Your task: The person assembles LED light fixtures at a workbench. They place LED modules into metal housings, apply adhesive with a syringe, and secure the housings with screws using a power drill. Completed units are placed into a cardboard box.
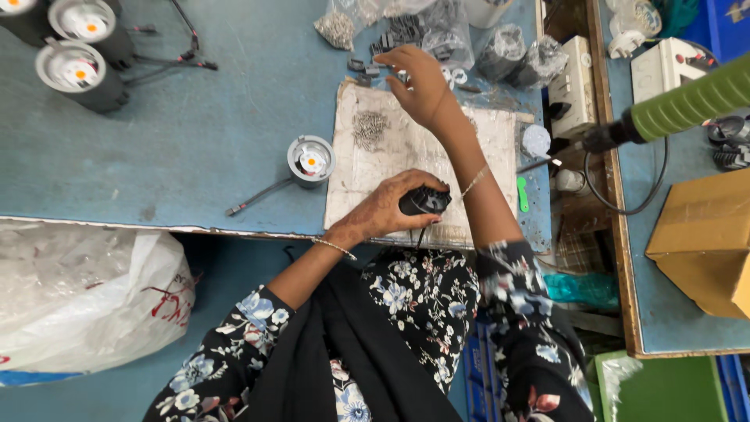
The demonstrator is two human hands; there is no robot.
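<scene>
1. A black finned lamp body (426,201) is held down on the worn grey mat (375,168) at the near edge of the desk (203,141); it is gripped from above by the left hand (383,211), whose fingers are curled over its top.
2. The right hand (418,82) is stretched away from the body toward the far side of the mat, where small black parts (371,66) and clear bags (445,35) lie. It is the nearer hand to those parts.
3. The right hand's fingers are loosely spread and bent down; whether anything is pinched in them cannot be told.
4. The lamp body lies below and slightly right of the right forearm, with a thin cable trailing toward the person.
5. A finished lamp (310,160) stands just left of the mat.
</scene>
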